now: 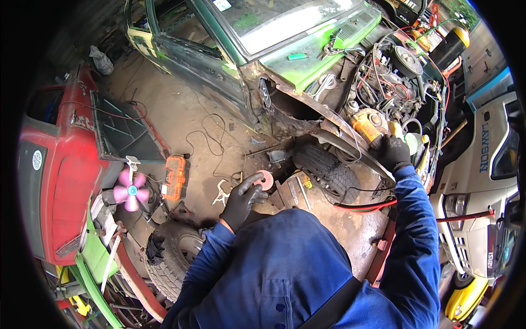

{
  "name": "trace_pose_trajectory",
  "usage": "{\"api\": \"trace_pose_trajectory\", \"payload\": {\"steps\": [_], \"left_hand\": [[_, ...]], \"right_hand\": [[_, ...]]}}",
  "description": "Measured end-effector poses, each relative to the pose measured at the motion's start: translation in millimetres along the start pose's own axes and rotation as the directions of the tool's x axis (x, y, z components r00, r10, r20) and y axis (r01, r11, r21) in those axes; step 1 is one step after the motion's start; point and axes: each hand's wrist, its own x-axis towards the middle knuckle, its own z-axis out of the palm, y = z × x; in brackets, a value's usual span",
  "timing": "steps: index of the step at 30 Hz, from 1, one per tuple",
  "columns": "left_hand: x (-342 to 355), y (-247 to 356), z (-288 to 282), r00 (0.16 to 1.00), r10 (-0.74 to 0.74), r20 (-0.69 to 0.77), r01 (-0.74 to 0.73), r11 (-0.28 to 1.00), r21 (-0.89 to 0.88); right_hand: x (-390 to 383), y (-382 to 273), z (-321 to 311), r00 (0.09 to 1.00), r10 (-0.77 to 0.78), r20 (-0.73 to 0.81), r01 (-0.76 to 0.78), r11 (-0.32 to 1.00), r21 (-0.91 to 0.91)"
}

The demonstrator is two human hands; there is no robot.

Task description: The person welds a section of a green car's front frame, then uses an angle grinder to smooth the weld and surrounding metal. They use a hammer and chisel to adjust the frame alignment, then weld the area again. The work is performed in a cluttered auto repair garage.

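Note:
My left hand (245, 202), in a black glove, pinches a pinkish-red ring-shaped disc (266, 180) with a hole in its middle, held above the floor. My right hand (395, 152), also in a black glove, reaches out to the edge of the engine bay. It closes on the near end of a yellow power tool (368, 125) with a rounded head, which looks like an angle grinder; its fingers are partly hidden. The tool rests by the inner fender of a green car (312, 55), whose engine (397, 82) is exposed.
A tyre (327, 171) lies beneath the car's opened front corner. On the floor stand an orange case (173, 177) and a pink-bladed fan (130, 191). Cables (211, 134) trail across the concrete. A red vehicle (71, 181) stands left, a white van (482, 164) right.

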Motion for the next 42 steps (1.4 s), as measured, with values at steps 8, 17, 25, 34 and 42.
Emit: {"api": "trace_pose_trajectory", "payload": {"steps": [8,17,25,34,42], "left_hand": [[-17,22,-7,1.0,0.028,-0.005,-0.028,0.993,-0.113],[18,93,16,0.961,0.217,0.172,-0.186,0.967,-0.176],[31,151,16,0.863,0.485,-0.143,-0.483,0.708,-0.516],[16,206,-99,0.872,0.468,0.141,-0.427,0.87,-0.248],[-10,167,-81,0.939,0.194,0.285,-0.128,0.964,-0.235]], "right_hand": [[-32,-34,-35,0.986,0.149,-0.076,-0.125,0.959,0.254],[-108,-176,-120,0.988,0.034,-0.153,0.078,0.738,0.67],[-100,-315,-134,0.882,-0.151,-0.445,0.414,0.699,0.584],[-71,-344,-126,0.962,-0.273,-0.023,0.052,0.097,0.994],[-67,-351,-117,0.897,-0.319,0.307,-0.378,-0.189,0.907]]}}
